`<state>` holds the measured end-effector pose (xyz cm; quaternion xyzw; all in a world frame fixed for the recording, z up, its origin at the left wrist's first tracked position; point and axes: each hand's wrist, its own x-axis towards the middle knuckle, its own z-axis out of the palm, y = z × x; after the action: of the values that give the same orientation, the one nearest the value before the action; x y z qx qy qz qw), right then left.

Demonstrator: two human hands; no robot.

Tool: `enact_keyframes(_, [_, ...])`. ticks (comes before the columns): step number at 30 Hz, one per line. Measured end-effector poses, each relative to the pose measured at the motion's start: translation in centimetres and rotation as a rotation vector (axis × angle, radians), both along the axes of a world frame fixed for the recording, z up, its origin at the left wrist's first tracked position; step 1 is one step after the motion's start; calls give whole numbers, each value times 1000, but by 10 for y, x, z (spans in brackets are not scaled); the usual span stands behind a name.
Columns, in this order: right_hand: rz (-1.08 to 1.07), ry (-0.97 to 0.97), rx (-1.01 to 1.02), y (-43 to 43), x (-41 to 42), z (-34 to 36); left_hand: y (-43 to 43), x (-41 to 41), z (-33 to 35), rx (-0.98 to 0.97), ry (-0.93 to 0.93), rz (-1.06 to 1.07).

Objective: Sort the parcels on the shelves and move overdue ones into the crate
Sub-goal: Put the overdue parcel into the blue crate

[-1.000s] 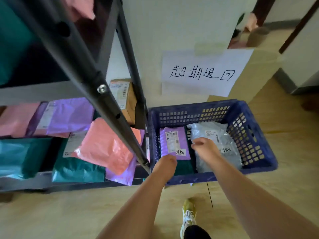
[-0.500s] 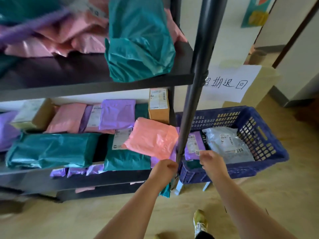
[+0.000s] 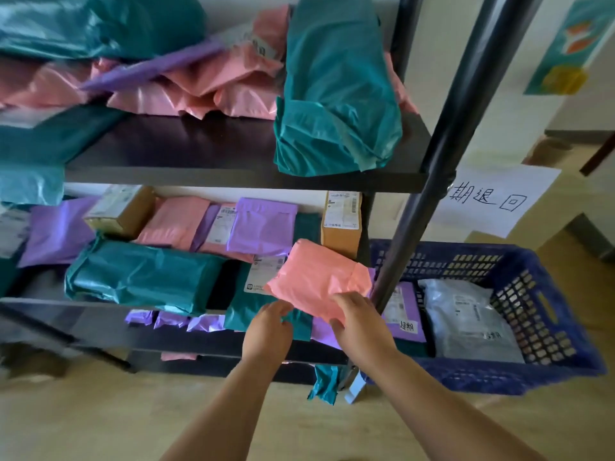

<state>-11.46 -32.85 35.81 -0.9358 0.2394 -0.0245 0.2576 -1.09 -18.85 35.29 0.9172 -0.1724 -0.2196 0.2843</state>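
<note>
A pink parcel (image 3: 316, 277) lies tilted on top of a teal parcel (image 3: 253, 314) at the right end of the middle shelf (image 3: 100, 314). My right hand (image 3: 361, 324) grips the pink parcel's near corner, with fingers curled over its edge. Beside it, my left hand (image 3: 268, 329) has loosely bent fingers whose tips touch the pink parcel's near-left edge where it overlaps the teal one. The blue crate (image 3: 549, 331) stands on the floor right of the shelf, holding a purple parcel (image 3: 404, 314) and a grey parcel (image 3: 466, 314), both labelled.
A black shelf post (image 3: 436, 154) rises between the shelf and the crate, close to my right hand. Purple, pink and teal bags and two cardboard boxes (image 3: 341, 221) fill the middle shelf. A big teal parcel (image 3: 336, 94) overhangs the upper shelf. A handwritten sign (image 3: 492, 197) hangs behind the crate.
Both hands have left the crate and moved left to the pink parcel on the middle shelf. My view has swung left and up, showing more of the shelves.
</note>
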Motion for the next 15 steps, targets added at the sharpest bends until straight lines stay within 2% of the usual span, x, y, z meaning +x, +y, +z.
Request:
enact_keyframes(4, [117,187,-135,0,20,-10,12,5,-4,40,-55,-2])
enact_keyframes(9, [209,392,-253,-2,41,-16,22,14,-7,124,-148,-127])
enact_keyframes(15, [149,439,-243,5,56,-19,22,35,-15,257,-112,-353])
